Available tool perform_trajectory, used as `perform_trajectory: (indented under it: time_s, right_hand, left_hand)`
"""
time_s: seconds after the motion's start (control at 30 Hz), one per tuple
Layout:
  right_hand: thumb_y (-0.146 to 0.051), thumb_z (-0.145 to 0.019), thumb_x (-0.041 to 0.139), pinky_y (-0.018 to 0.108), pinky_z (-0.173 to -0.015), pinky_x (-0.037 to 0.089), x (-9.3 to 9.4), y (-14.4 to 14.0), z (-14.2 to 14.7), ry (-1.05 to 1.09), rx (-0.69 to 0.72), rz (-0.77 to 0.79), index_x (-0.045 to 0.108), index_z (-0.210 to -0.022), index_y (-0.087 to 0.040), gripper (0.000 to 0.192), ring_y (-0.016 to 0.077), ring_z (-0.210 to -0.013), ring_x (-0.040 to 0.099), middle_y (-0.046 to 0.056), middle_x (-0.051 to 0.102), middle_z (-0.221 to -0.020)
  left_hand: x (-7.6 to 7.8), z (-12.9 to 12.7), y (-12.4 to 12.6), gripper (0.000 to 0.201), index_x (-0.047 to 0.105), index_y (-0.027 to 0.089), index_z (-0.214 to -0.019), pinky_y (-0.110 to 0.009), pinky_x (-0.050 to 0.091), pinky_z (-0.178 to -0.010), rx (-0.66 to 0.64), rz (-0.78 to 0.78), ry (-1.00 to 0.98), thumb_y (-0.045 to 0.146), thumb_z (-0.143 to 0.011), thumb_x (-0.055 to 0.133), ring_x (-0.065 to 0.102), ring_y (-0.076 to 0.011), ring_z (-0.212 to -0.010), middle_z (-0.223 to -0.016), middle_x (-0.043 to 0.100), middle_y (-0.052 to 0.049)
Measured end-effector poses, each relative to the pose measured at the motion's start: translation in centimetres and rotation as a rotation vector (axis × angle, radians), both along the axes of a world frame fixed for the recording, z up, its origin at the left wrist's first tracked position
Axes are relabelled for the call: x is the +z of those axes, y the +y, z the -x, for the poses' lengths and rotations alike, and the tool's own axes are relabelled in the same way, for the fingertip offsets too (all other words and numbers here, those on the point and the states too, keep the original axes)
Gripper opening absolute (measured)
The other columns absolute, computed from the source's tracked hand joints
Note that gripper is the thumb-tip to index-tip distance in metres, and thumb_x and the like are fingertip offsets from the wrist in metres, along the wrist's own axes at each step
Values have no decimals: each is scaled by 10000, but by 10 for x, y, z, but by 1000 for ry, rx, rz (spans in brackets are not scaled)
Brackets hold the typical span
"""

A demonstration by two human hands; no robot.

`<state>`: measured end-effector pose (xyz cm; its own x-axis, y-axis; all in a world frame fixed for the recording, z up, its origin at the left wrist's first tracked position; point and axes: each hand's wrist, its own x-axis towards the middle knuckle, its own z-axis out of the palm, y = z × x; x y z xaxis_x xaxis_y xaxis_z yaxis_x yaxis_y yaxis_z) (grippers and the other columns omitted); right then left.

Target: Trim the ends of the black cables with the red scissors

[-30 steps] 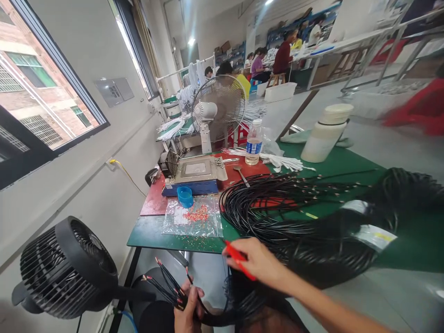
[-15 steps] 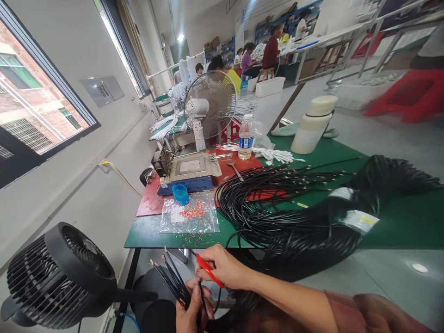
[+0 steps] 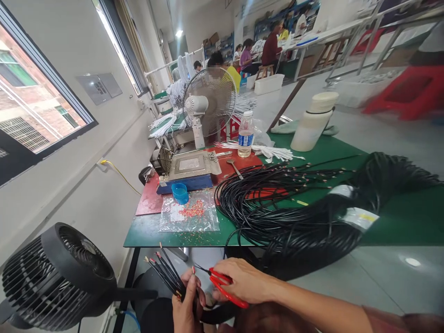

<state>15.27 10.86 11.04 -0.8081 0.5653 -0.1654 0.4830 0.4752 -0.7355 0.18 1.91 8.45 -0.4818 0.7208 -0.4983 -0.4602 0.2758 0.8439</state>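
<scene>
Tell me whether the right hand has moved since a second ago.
Yes. The right hand with the red snips dropped from the green table's edge toward the left hand.

Daylight is coming through the window [image 3: 41, 106] at left; a ceiling lamp [image 3: 179, 33] is glaring far back. Wide-angle distortion is bending the edges. The red stool [image 3: 405, 90] at right is blurring; the floor [image 3: 412, 262] is reflecting a bright spot.

Cable coil [image 3: 294, 217] on table [image 3: 398, 222], right of bag [image 3: 190, 212].
</scene>
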Motion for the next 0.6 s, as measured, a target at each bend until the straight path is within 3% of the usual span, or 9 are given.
perform_trajectory:
  time_s: [0.17,0.43,0.6]
  right_hand:
    - [-421,-786,457,200,-524,247,-4,1,1,-6,15,-6,525,-585,-178,323,90,-523,356,-22,487,-555]
    - [-500,-758,495,194,-472,191,-3,11,2,20,14,22,453,-511,-160,423,62,-461,258,-57,313,-469]
    - [-498,-735,528,198,-460,157,-4,15,2,31,-27,24,410,-488,-150,443,59,-474,211,-64,239,-473]
  left_hand:
    - [-6,2,2,329,564,160,-856,-169,170,-338,-70,-23,37,364,-611,646,355,8,-350,-553,474,78]
    - [0,5,10,338,583,150,-815,-169,146,-345,-108,-5,134,402,-598,645,340,4,-326,-517,489,70]
    - [7,6,20,320,572,135,-694,-171,108,-364,-140,18,152,432,-594,637,278,-1,-299,-356,354,98]
